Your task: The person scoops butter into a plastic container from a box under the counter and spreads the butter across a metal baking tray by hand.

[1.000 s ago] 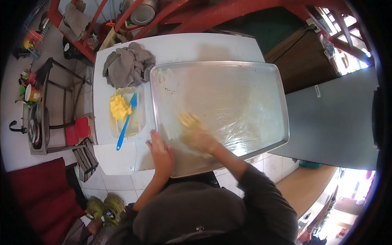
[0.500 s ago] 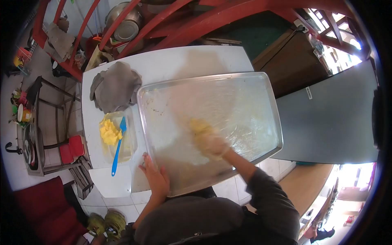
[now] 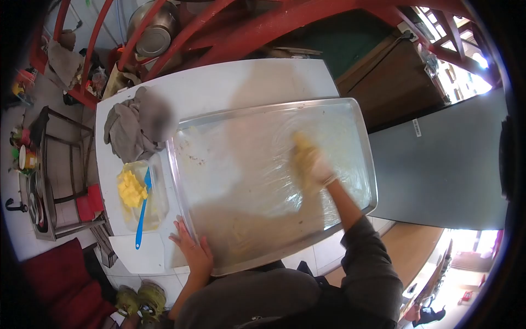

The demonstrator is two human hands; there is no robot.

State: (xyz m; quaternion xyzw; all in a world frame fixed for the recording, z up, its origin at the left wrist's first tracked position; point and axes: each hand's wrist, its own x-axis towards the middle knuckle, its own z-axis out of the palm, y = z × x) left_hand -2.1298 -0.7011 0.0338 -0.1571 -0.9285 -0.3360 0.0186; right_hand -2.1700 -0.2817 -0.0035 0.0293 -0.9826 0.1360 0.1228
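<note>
A large shallow metal baking tray [image 3: 257, 107] lies on a white table, its inside shiny and smeared, possibly lined with clear film. My right hand [image 3: 316, 163], in a clear glove, presses on the tray's right-hand part. Yellow colour shows at its fingers, which are smeared by motion; I cannot tell if they hold anything. At the tray's near left edge, my left hand [image 3: 194, 253] rests against the rim, fingers spread. Beside it stands a clear plastic container [image 3: 160, 205] with a soft yellow, butter-like mass [image 3: 131, 189] and a blue spatula [image 3: 141, 219] leaning in it.
A crumpled grey cloth [image 3: 131, 126] lies at the table's far left. Under the spatula's handle is a white board or sheet [image 3: 139, 257]. A red curved railing [image 3: 246, 35] runs behind the table, and a grey panel [image 3: 438, 170] stands close on the right.
My right hand has moved right and slightly away from me across the tray. My left hand stays by the rim. The whole view has shifted a little.
</note>
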